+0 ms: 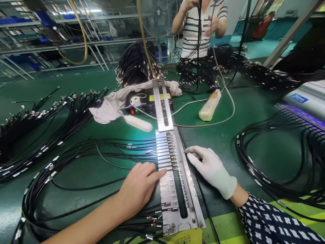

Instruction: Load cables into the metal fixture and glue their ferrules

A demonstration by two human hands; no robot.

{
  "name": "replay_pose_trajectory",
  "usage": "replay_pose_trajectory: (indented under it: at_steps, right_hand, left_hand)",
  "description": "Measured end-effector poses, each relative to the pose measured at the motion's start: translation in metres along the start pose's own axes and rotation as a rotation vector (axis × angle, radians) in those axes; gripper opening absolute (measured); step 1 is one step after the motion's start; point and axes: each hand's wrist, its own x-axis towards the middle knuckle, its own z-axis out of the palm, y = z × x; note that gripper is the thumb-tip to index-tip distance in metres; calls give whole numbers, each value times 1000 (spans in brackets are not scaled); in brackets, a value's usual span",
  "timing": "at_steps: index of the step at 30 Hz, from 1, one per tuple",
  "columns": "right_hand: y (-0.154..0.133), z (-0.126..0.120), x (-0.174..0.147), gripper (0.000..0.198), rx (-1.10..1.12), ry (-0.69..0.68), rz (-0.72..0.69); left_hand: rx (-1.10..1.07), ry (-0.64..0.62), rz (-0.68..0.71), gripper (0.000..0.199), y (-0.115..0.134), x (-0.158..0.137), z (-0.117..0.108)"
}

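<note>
While the left hand (141, 184), bare, rests palm down beside the slotted metal fixture (167, 193), its index finger reaches onto the plate, tip at the nearest cable of the upper row. Other fingers loosely curled; can't tell if they grip anything. Right hand (213, 167), white-gloved, is at the opposite edge, thumb and index nearly together; can't see whether something's pinched between them.

Fixture lies between the hands. Black cables (52, 166) come in from the left, ends lined up along the slot; more ends at the near end, by yellow tape (188, 236). Beyond, a narrower slotted plate (159, 113) partly blocks a black box (146, 110) with red and green lights, cloth (104, 109) draped over it. White stick (138, 123) in front, yellowed block (209, 106) to the right. Far right: 365nm unit (308, 96), purple glow.

Green tabletop (213, 135). Striped-shirt co-worker (195, 32) opposite handling cables; racks (63, 49) behind, left.
</note>
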Motion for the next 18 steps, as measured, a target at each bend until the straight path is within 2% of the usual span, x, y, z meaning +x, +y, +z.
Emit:
replay_pose_trajectory:
  at_steps: [5,9,12,16,18]
  right_hand:
    - [4,2,-4,18,1,27,-21]
    - [6,2,-8,22,8,38,-43]
    - [6,1,-10,22,32,25,-68]
    - [8,1,-11,23,61,-3,-79]
    - [8,2,-10,23,66,-19,-73]
  left_hand:
    - [75,-28,66,40,4,21,7]
    - [91,-80,118,43,1,21,4]
    - [48,-138,99,41,0,2,-13]
    - [-68,-212,-63,22,10,-41,-45]
    - [-177,-289,-161,15,16,-64,-56]
